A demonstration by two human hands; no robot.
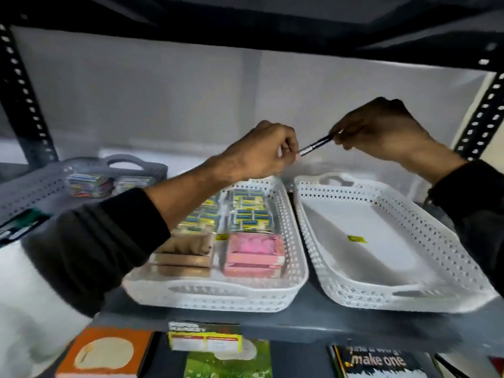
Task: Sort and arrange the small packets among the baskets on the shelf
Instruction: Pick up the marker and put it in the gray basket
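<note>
Both hands hold one thin dark packet (316,145) edge-on above the gap between two white baskets. My left hand (261,151) pinches its left end, and my right hand (381,129) pinches its right end. The left white basket (294,257) holds blue-and-yellow packets (249,212), a pink box (256,253) and brown boxes (185,257). The right white basket (409,293) holds no packets, with only a small yellow sticker (356,239) on its floor.
A grey basket (136,165) with colourful packets stands at the back left of the shelf. Black perforated uprights (24,96) frame both sides, and a shelf board hangs low overhead. Below the shelf edge lie an orange box (106,353), a yellow-labelled box (204,341) and printed cards.
</note>
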